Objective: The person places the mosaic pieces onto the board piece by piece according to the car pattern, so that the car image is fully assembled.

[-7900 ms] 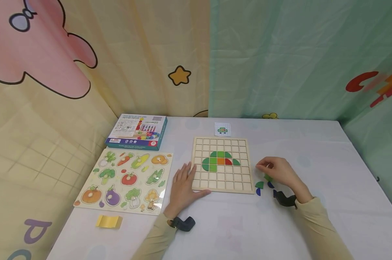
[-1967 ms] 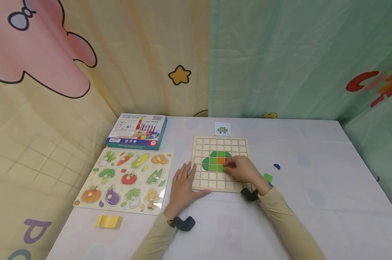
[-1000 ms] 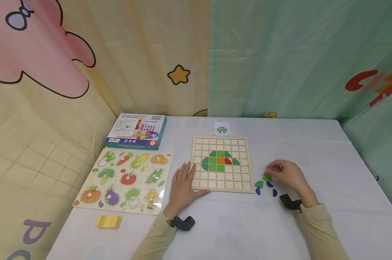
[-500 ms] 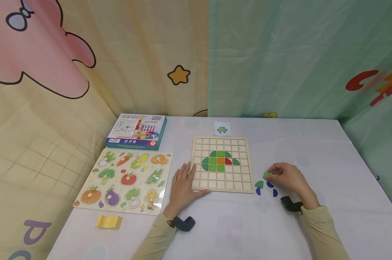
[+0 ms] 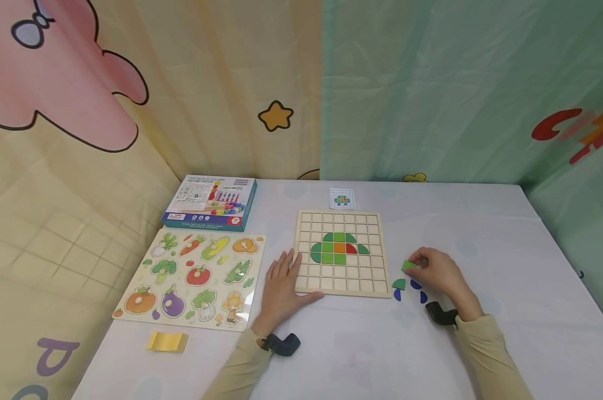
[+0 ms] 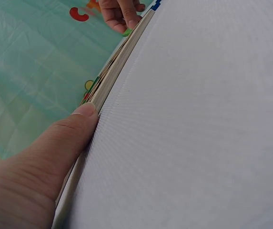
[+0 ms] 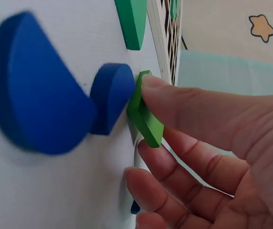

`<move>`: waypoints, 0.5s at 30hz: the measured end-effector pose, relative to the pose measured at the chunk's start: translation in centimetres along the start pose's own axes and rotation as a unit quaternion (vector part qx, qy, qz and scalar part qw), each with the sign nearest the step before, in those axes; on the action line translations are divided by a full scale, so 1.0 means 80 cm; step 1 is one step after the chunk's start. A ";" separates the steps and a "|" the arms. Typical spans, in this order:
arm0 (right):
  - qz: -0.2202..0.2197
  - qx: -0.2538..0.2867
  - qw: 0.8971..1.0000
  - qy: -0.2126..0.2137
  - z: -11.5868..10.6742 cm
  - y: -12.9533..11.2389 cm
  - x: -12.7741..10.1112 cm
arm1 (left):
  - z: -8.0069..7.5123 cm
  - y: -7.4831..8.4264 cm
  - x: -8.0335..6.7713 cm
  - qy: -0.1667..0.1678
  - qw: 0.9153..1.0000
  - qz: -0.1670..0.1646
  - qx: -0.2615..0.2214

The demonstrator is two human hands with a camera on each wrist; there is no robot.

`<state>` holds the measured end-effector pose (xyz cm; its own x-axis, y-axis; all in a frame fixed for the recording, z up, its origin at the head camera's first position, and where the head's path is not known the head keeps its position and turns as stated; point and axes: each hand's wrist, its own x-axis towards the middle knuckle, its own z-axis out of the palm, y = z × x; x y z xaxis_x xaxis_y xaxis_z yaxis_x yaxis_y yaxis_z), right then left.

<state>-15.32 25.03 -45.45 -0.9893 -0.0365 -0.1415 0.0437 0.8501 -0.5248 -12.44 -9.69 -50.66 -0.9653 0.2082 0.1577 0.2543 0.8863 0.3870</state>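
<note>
My left hand (image 5: pixel 281 286) lies flat, fingers straight, against the wooden grid board's (image 5: pixel 339 284) left edge; my palm hides that corner. The board holds smooth green, orange and red tiles. Right of it lie rounded blue pieces (image 7: pixel 36 90), one half tucked under my right hand (image 5: pixel 438 273), which pinches a flat green square (image 5: pixel 408 265) just off the table.

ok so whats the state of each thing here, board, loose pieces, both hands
grid board: flat on the table, partly filled with green, orange and red pieces
light green piece: pinched, lifted off the table
right hand: pinching the light green piece
left hand: flat, thumb against the board's edge
blue pieces: loose on the table
</note>
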 end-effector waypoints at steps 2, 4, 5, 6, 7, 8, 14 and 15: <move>0.001 -0.001 1.000 0.001 0.002 0.000 -0.001 | 0.000 0.000 0.000 -0.001 1.000 0.000 0.000; 0.001 -0.002 1.000 0.005 0.003 0.000 -0.003 | 0.000 0.000 0.000 -0.003 1.000 -0.002 -0.001; -0.001 -0.002 1.000 0.008 0.004 0.000 -0.004 | 0.000 0.000 0.000 -0.003 1.000 -0.002 -0.001; -0.005 -0.001 1.000 0.012 0.005 0.001 -0.005 | 0.000 0.000 0.000 -0.003 1.000 -0.002 0.000; -0.010 -0.001 1.000 0.018 0.006 0.001 -0.007 | 0.000 0.000 0.000 -0.003 1.000 -0.003 0.000; -0.018 0.000 1.000 0.024 0.006 0.001 -0.008 | 0.001 0.000 0.000 -0.003 1.000 -0.003 0.001; -0.053 0.003 0.997 0.049 0.008 -0.003 -0.013 | 0.001 0.000 0.000 -0.002 1.000 -0.001 0.005; -0.056 0.005 0.997 0.051 0.008 -0.004 -0.013 | 0.001 0.000 0.000 -0.001 1.000 0.000 0.003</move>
<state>-14.22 24.45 -45.68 -0.9971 -0.0764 0.0037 -0.0663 0.8387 -0.5406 -12.46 -9.69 -50.71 -0.9655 0.2090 0.1555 0.2538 0.8892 0.3807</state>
